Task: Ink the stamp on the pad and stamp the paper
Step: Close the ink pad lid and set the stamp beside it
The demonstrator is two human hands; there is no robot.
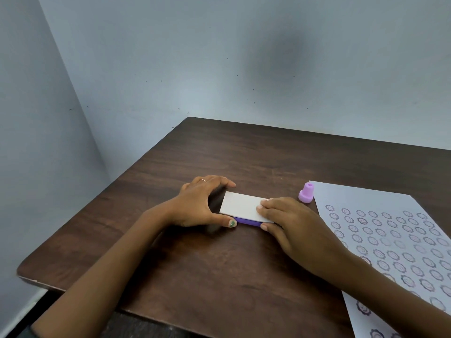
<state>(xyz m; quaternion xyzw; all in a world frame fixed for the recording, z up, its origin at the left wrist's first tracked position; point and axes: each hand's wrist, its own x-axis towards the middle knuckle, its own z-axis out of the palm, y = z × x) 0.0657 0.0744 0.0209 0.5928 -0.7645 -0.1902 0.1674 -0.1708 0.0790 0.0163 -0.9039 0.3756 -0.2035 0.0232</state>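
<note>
1. Head view: both hands meet at a closed ink pad, a flat purple case under a white lid, lying on the dark wooden surface with its long axis running left to right across the person's front.
2. The left hand is curled around the pad's left end, thumb against the near edge and fingers over the far edge, bracing the case and not lifting it.
3. The right hand lies over the pad's right end: fingertips pressed flat on the lid, thumb tucked against the purple near edge below. It looks set to pry the lid up, though whether the lid has begun to part is too fine to tell.
4. The stamp, a small lilac knob, stands upright on the surface just beyond and to the right of the right hand, free of both hands and just beside the paper's far-left corner.
5. The paper lies at the right, rows of round impressions already covering much of it.
6. The right hand is much the nearer to the stamp; I judge that once the lid is off it need only reach a little forward and right to pick it up, while the left steadies the pad.
</note>
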